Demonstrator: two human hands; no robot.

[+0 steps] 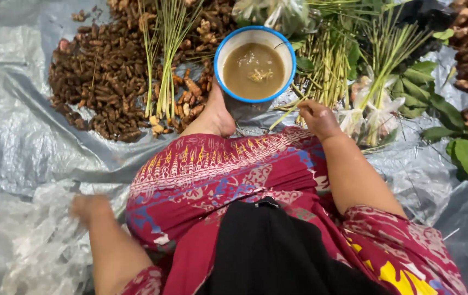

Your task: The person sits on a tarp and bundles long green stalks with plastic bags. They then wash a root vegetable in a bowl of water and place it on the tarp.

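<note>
On the grey tarpaulin (21,142) spread over the ground, the left hand (89,208) rests blurred on a heap of clear plastic bags (37,246), so whether its fingers are spread or closed cannot be told. The right hand (318,119) lies knuckles-up with fingers curled loosely inward, empty, just beside lemongrass stalks (327,65) and near the blue-rimmed bowl (254,63) of brown liquid, beyond the red patterned skirt (217,175).

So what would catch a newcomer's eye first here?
The blue-rimmed bowl of murky brown liquid, top centre, just past a bare foot. To its left lies a heap of brown roots on grey sheeting. The left hand touches crumpled clear plastic; the right hand rests by green stalks.
</note>
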